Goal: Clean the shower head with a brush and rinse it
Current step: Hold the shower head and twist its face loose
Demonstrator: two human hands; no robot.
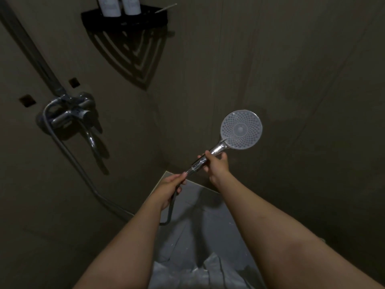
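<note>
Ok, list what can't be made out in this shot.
Head view only.
Two white bottles on the black corner shelf: tops cut by the top edge.
Thin pale stick on that shelf: too small to identify.
Round grey shower head: dim light hides any dirt on its nozzles.

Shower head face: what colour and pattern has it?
Shower head face: pale whitish, rings of small dots; head view.

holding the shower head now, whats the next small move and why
Probably free the left hand from the hose and fetch a brush: the right hand grips the shower head by its handle, nozzle face in view, and neither hand holds a brush.
</note>
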